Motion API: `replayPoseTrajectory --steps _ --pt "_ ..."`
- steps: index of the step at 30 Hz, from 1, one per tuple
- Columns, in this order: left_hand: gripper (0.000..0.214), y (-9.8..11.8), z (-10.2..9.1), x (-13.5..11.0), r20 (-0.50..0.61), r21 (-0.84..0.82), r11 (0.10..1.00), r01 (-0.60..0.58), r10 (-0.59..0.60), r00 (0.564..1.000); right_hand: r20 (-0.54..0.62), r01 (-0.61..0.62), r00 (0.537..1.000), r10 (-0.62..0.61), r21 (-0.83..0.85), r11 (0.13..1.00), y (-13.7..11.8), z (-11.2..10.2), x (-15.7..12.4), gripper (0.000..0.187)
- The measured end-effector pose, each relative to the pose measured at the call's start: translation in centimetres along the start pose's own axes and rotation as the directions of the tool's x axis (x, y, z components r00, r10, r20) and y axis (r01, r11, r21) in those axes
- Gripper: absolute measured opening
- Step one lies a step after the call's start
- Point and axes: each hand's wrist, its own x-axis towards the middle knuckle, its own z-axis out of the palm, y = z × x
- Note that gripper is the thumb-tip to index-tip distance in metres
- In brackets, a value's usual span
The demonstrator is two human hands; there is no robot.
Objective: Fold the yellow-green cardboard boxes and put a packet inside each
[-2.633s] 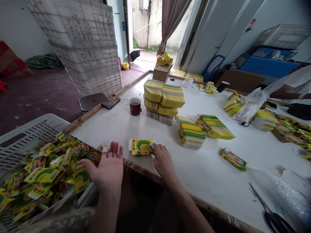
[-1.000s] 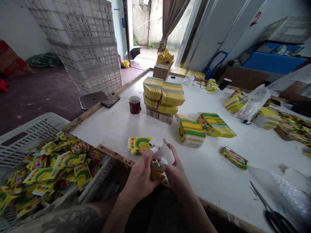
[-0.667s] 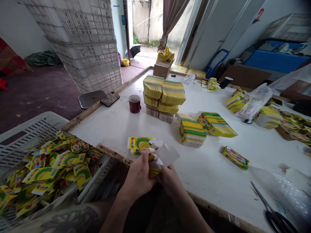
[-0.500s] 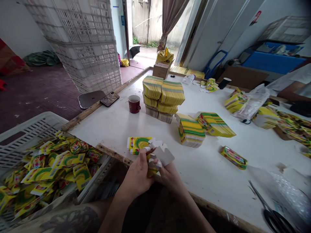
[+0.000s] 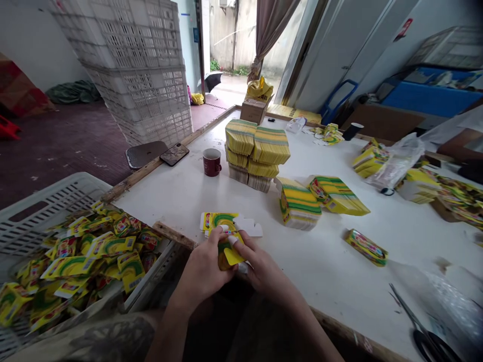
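A yellow carton (image 5: 231, 257) is held between both hands just above the near edge of the worktop (image 5: 169, 201), toward that edge's left part. Its left side is gripped by the left hand (image 5: 204, 271), the fingers clamped on the card. Its right side is pinched by the right hand (image 5: 262, 264), with digits pressed on the yellow panel; the lower fingers are partly hidden. White coverings are worn on a fingertip of each hand.

The step in hand is judged to be the folding or closing of a carton end, since a loose yellow flap is shown under the fingers and a bit of white card is seen below. For the next move, a steady hold by the left hand and a straight press along the crease by the right seem to be called for, so that the card is not bent.

Just beyond the hands, near the same edge, a flattened carton (image 5: 216, 220) is laid with white flaps turned right. Farther from the edge, bundles of flattened cartons (image 5: 300, 203) are stood. Beside the worktop's near left corner, loose cartons (image 5: 75, 264) are heaped in a white plastic crate (image 5: 68, 188).
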Motion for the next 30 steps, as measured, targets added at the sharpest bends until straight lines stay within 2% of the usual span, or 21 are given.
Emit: replayPoseTrajectory --steps 3,4,7,10,12,13,14,15,16,17,18,19,21,22,24,26,27,28,29,30 --pt "0.075 0.0 -0.6 -0.3 0.060 0.018 1.000 -0.010 0.009 0.998 0.119 0.051 0.991 -0.055 0.036 0.998 -1.1 -1.7 0.2 0.031" --pt "0.075 0.0 -0.6 -0.4 0.085 0.032 0.999 -0.014 0.011 0.996 0.126 0.053 0.990 -0.060 0.057 0.997 -1.3 -2.0 0.3 0.028" --pt "0.070 0.0 -0.4 -0.4 0.076 0.111 0.993 -0.027 0.019 0.997 0.028 -0.010 1.000 0.007 0.122 0.992 -1.5 -1.5 0.6 0.025" --pt "0.072 -0.3 -0.3 -0.1 -0.002 0.143 0.990 0.012 -0.012 1.000 -0.119 -0.032 0.990 0.076 0.337 0.941 -0.8 0.7 1.1 0.042" --pt "0.072 -0.4 -0.7 0.2 -0.118 -0.020 0.999 0.037 -0.039 0.992 -0.204 0.018 0.974 0.094 0.487 0.873 0.0 2.1 1.6 0.061" --pt "0.070 -0.4 -1.1 0.3 -0.231 -0.176 0.984 0.011 -0.052 0.971 -0.248 0.024 0.962 0.115 0.496 0.868 0.4 2.5 2.0 0.066" --pt "0.065 -0.5 -1.6 0.5 -0.383 -0.350 0.934 -0.067 -0.077 0.921 -0.283 -0.005 0.949 0.138 0.424 0.906 0.8 2.7 2.4 0.068" --pt "0.057 -0.5 -2.2 0.6 -0.541 -0.501 0.844 -0.191 -0.133 0.830 -0.310 -0.069 0.937 0.160 0.286 0.956 1.3 2.8 2.8 0.066" --pt "0.049 -0.6 -2.8 0.8 -0.653 -0.610 0.723 -0.325 -0.225 0.723 -0.326 -0.151 0.928 0.182 0.116 0.982 1.6 2.8 3.2 0.059" --pt "0.047 -0.7 -3.3 0.9 -0.688 -0.687 0.590 -0.424 -0.341 0.641 -0.329 -0.228 0.923 0.202 -0.043 0.973 1.9 2.7 3.6 0.052" --pt "0.049 -0.8 -3.8 1.0 -0.660 -0.749 0.468 -0.470 -0.454 0.599 -0.322 -0.277 0.922 0.214 -0.162 0.947 2.2 2.6 3.9 0.046" --pt "0.052 -1.0 -4.0 1.2 -0.595 -0.803 0.369 -0.469 -0.553 0.583 -0.314 -0.300 0.923 0.222 -0.227 0.927 2.4 2.6 4.1 0.046" --pt "0.052 -1.4 -3.9 1.6 -0.462 -0.880 0.260 -0.397 -0.661 0.591 -0.317 -0.307 0.921 0.225 -0.240 0.921 2.7 2.6 4.3 0.052" --pt "0.053 -1.5 -3.5 1.8 -0.440 -0.893 0.256 -0.371 -0.677 0.590 -0.327 -0.312 0.918 0.226 -0.242 0.919 2.7 2.6 4.3 0.054" --pt "0.057 -1.5 -1.9 2.1 -0.470 -0.881 0.311 -0.357 -0.664 0.581 -0.365 -0.333 0.900 0.237 -0.227 0.915 2.7 2.7 4.0 0.058" --pt "0.064 -1.2 0.2 2.3 -0.495 -0.869 0.357 -0.343 -0.624 0.604 -0.421 -0.347 0.866 0.269 -0.119 0.930 2.3 2.5 3.5 0.060" --pt "0.067 -1.0 1.3 2.3 -0.501 -0.865 0.370 -0.340 -0.589 0.634 -0.427 -0.333 0.857 0.287 -0.035 0.942 1.9 2.4 3.2 0.061" --pt "0.069 -0.7 2.3 2.3 -0.494 -0.866 0.371 -0.336 -0.522 0.696 -0.410 -0.297 0.862 0.297 0.065 0.953 1.4 2.2 2.9 0.062" --pt "0.071 -0.3 3.2 2.1 -0.457 -0.880 0.352 -0.317 -0.451 0.766 -0.361 -0.243 0.885 0.294 0.179 0.953 0.9 2.0 2.5 0.063" --pt "0.072 0.0 3.8 1.9 -0.406 -0.902 0.325 -0.285 -0.410 0.817 -0.277 -0.187 0.921 0.274 0.302 0.935 0.3 2.0 2.2 0.064"
